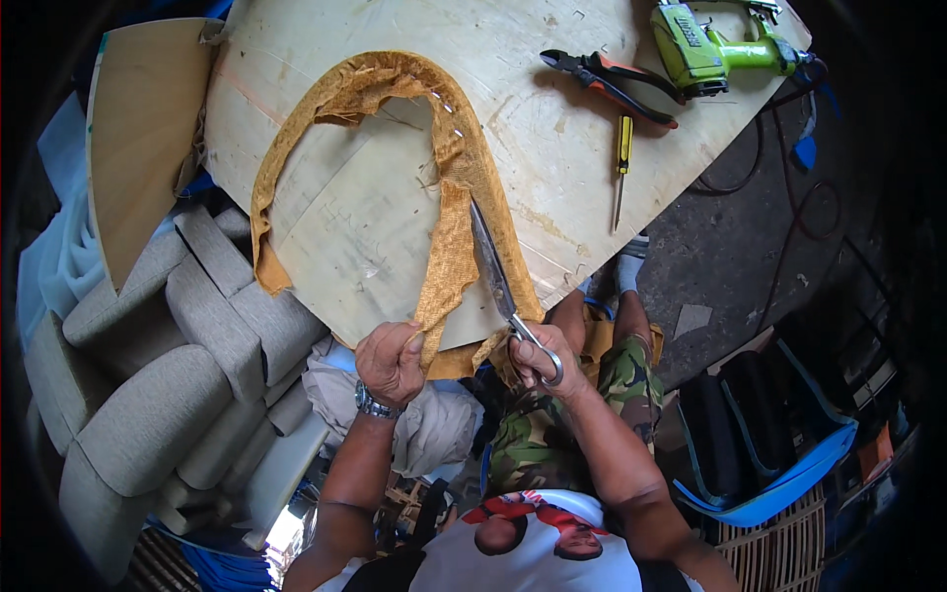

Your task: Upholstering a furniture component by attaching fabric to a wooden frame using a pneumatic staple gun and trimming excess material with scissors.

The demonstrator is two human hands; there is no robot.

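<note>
A curved frame piece covered in mustard-brown fabric (288,153) lies on the pale wooden table (552,187), its arch pointing away from me. Pinched in my left hand (391,364) is the end of a loose fabric flap (449,247), drawn toward me from the inner edge of the curve. My right hand (547,357) grips the scissors (496,266) by their handles. Their long blades point away along the fabric, between the flap and the covered piece. Whether the blades are fully closed is hard to see. Staples show on the upper inner edge.
At the far right of the table lie cutting pliers (614,84), a yellow-handled screwdriver (622,168) and a green staple gun (712,47) with a hose. Grey upholstered seats (158,414) are piled at left beside a curved plywood panel (148,138). Dark blue-edged pieces (774,434) stand at lower right.
</note>
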